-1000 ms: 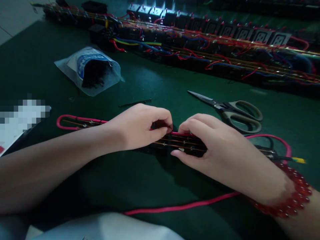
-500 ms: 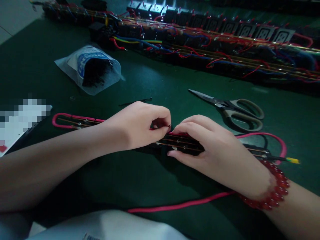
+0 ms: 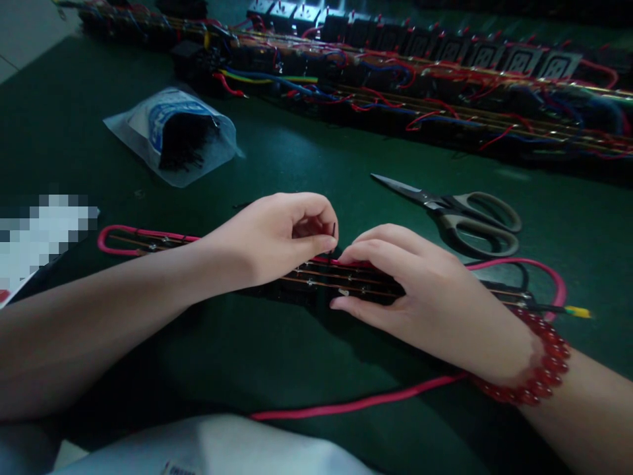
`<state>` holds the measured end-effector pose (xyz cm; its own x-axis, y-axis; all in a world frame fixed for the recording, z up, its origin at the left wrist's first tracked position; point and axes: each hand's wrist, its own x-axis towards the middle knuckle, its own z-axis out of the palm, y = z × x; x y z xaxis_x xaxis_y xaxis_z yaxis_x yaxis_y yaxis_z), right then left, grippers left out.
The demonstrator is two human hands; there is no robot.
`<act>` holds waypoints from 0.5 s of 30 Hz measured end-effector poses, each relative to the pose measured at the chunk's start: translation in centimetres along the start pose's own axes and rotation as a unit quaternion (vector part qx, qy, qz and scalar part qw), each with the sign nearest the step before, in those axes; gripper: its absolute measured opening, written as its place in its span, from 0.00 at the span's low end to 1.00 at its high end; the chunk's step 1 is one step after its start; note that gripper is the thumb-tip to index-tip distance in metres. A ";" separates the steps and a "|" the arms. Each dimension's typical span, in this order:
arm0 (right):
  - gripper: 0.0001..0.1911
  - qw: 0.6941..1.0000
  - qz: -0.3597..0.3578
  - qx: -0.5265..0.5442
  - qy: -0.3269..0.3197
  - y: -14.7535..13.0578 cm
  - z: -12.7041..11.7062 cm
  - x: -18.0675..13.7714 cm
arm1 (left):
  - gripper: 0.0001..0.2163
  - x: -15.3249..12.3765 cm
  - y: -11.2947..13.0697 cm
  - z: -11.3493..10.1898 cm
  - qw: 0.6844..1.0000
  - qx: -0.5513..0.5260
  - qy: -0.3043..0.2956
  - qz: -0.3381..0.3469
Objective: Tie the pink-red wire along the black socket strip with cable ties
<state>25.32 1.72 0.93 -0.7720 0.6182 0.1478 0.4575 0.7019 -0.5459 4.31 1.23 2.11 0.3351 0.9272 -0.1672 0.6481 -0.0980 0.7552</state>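
A black strip with bare copper-coloured rails [image 3: 316, 284] lies on the green table, a red cable [image 3: 119, 229] running along its far side. Over the strip's middle, my left hand [image 3: 291, 234] pinches a thin black cable tie [image 3: 333, 239] between thumb and fingertips. The tie stands up beside the red cable. Just right of it, my right hand [image 3: 410, 277] spans the strip, fingertips on the red cable and thumb at the near side. A bracelet of red beads [image 3: 544, 363] circles the right wrist. The strip's part under my hands is hidden.
Scissors [image 3: 435, 206] lie beyond my right hand. An open clear bag of black cable ties [image 3: 173, 138] sits at the back left. Long wired socket strips [image 3: 395, 72] stretch across the back. A pixelated white item [image 3: 44, 237] is at the left edge. A yellow-tipped wire end [image 3: 577, 312] sticks out right.
My left fingertips have lifted slightly, and more of the black cable tie now shows upright below them. My right hand stays in place on the strip.
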 end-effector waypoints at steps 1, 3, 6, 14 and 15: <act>0.13 1.000 -0.004 0.001 -0.001 0.0 0.0 0.0 | 0.04 0.0 0.0 0.0 1.000 0.011 0.002 0.002; 0.13 1.000 -0.009 0.001 -0.003 0.1 0.0 0.0 | 0.04 -0.1 -0.1 0.1 0.999 0.035 0.005 0.002; 0.13 1.000 -0.009 0.000 -0.004 0.1 0.0 0.0 | 0.05 -0.2 -0.1 0.1 0.998 0.060 0.004 0.001; 0.13 1.000 0.004 -0.002 -0.009 0.0 0.0 0.1 | 0.06 -0.3 0.1 0.3 0.996 0.087 0.021 0.023; 0.13 1.000 0.004 -0.002 -0.011 0.0 0.0 0.1 | 0.05 -0.3 0.0 0.3 0.996 0.083 0.023 0.023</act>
<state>25.24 1.82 0.93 -0.7770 0.6169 0.1255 0.4666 0.6982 -0.5430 4.43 0.88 1.96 0.3380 0.9356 -0.1018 0.7374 -0.1960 0.6464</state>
